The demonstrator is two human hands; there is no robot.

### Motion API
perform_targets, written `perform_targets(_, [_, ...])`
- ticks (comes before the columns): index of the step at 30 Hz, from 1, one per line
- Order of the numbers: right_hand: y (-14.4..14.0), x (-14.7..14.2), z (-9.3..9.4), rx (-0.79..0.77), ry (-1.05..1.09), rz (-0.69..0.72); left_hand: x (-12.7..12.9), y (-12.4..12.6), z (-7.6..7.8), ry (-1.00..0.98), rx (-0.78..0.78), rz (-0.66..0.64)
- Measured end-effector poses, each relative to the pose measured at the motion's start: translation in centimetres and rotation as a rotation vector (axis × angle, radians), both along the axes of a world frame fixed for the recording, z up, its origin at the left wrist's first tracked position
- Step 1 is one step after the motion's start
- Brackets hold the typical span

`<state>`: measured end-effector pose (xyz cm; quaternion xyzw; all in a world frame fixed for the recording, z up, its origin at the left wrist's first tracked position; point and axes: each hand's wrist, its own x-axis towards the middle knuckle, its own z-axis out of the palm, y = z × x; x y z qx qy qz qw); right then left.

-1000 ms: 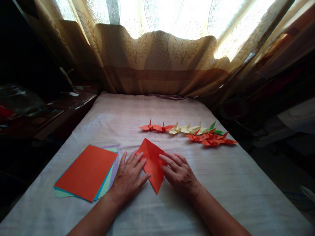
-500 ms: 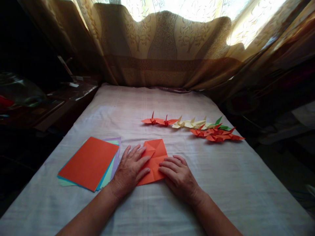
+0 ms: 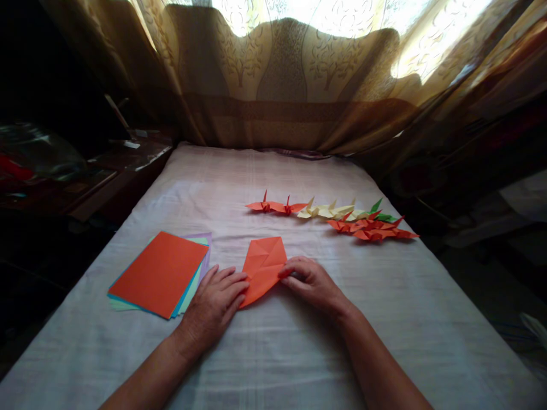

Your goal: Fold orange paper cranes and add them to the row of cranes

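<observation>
One folded orange sheet lies flat on the desk, near the middle of the near half. Its long axis runs from the near-left to the far-right; the narrow tip points toward the near-left corner and the broad end toward the far edge. Crease lines cross its upper surface. The left hand presses flat, grip open, fingertips on the sheet's left edge. The right hand pinches the right edge, grip closed on it. One stack of coloured paper lies left. Paper cranes form a row beyond; exact count unclear.
</observation>
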<state>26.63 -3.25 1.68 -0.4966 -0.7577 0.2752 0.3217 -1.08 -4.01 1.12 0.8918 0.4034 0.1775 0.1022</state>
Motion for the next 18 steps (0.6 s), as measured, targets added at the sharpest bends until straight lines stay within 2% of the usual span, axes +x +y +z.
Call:
perform_targets(2, [0.6, -0.5, 0.1, -0.048, 0.016, -0.036, -0.2, -0.2, 0.0, -0.014, -0.020, 0.015])
perform_targets(4, [1.0, -1.1, -0.1, -0.046, -0.003, -0.130, -0.2, -0.1, -0.1, -0.035, -0.037, 0.026])
perform_targets(10, [1.0, -3.3, -1.7, 0.116, -0.125, -0.387, -0.2, 0.1, -0.4, -0.102, -0.053, 0.036])
perform_targets(18, [0.7, -3.9, -2.6, 0.222, -0.179, -0.433, 0.1, -0.1, 0.1, -0.079, -0.054, 0.038])
